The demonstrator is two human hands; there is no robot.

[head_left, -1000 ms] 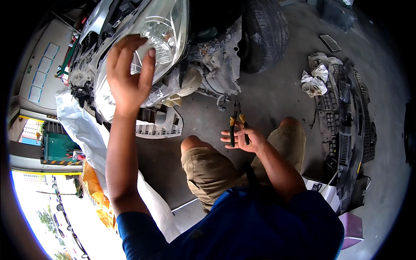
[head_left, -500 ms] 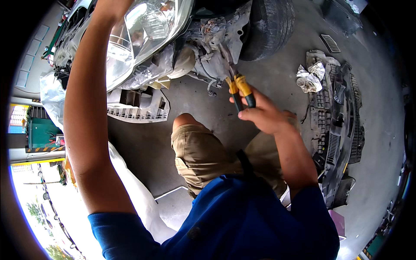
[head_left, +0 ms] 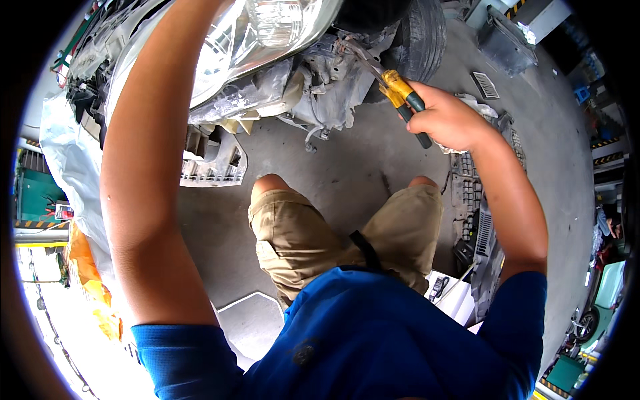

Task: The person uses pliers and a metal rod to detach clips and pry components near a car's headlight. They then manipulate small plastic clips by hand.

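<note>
My right hand (head_left: 448, 119) is closed round the yellow and dark green handles of a pair of long-nose pliers (head_left: 399, 85). The pliers' long jaws point up and left, their tip at the torn, dirty metal (head_left: 337, 59) between the headlight and the wheel; whether they grip anything there is too small to tell. My left forearm (head_left: 148, 133) reaches up across a large clear headlight (head_left: 277, 23), and the hand itself lies beyond the upper edge. A black tire (head_left: 423, 43) stands just beyond the pliers.
On the floor to the right lie a long black grille-like car part (head_left: 467, 190) and a small vent grille (head_left: 485, 85). A dark bin (head_left: 507, 43) stands farther back. Below the headlight is a pale slotted bumper piece (head_left: 217, 163). White plastic sheeting (head_left: 73, 153) hangs at the left.
My right hand has carried the pliers up and to the right, their tip now at the metal beside the wheel. The view has shifted, and my left forearm still stretches to the upper edge.
</note>
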